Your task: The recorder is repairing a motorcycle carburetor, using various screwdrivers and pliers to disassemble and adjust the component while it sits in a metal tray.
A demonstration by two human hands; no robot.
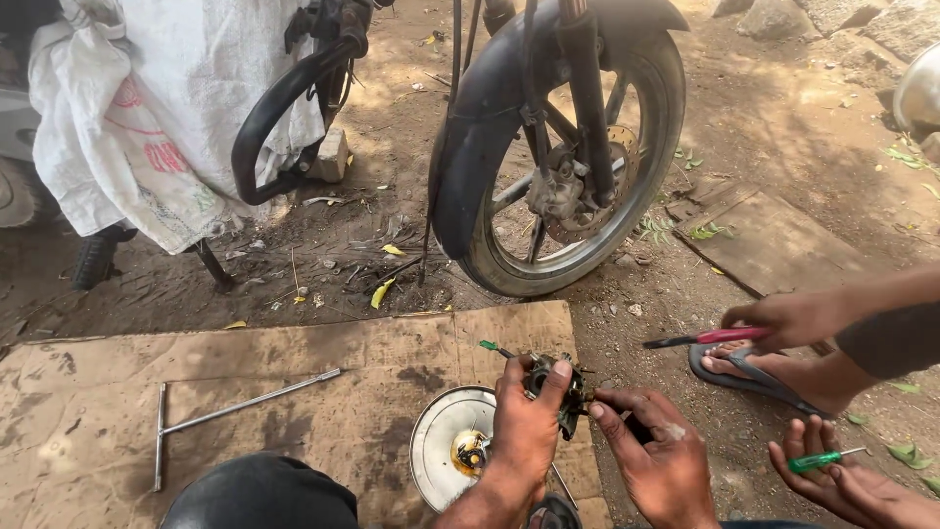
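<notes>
- Lower middle of the frame: left hand (524, 431) is gripping a small greasy engine part (560, 387), fingers clamped round it.
- Right hand (658, 460) is pinching the part's right side, touching it.
- Round metal cover (436, 441) is lying on cardboard (245, 392) below.
- T-wrench (225, 411) is lying at lower left.
- Another person's hands, right edge, are holding a red screwdriver (705, 338) and a green screwdriver (821, 458).

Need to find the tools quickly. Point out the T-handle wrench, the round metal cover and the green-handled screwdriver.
T-handle wrench (235, 404): head view, middle of its long shaft.
Round metal cover (441, 431): head view, bare left side of the disc.
Green-handled screwdriver (815, 459): head view, on the green handle.
</notes>
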